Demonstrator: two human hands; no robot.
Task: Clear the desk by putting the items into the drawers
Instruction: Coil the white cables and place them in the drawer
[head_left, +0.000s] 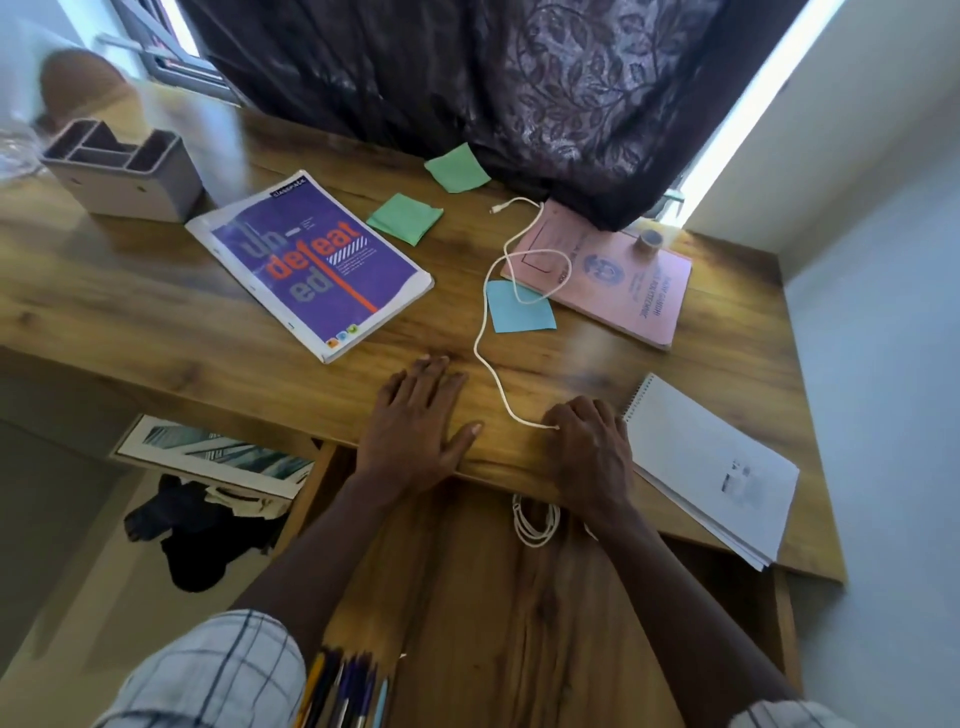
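Left hand (415, 415) lies flat on the front of the desk (156, 312), fingers straight and slightly spread, holding nothing. Right hand (587, 447) sits at the desk edge with its fingers curled, pinching the near end of the white cable (476, 348).

From that hand the cable snakes up the desk, crosses the blue sticky note (519, 309), loops over the corner of the pink booklet (613, 275) and ends at a plug lying loose near the curtain. A coil (535, 519) of it sits just below the desk edge, over the open drawer (493, 623). Cannot tell if the coil hangs from the hand or rests in the drawer. Pens (343, 686) are already in the drawer.

Likely step: gathering the cable into the drawer.

Risks:
- A fast pull likely drags the blue note along or flips it off the edge, since the cable lies right on it.
- The loop may catch on the booklet corner and shift the booklet. The tape roll (650, 239) standing on it could tip or roll away.
- The loose plug may whip across the desk and hit the green sticky notes (405, 218).
- The coil may spring apart if the grip loosens, and tangle with the pens.
- The spiral notebook (711, 467) overhangs the desk edge just beside the right hand, so a bump could knock it down.
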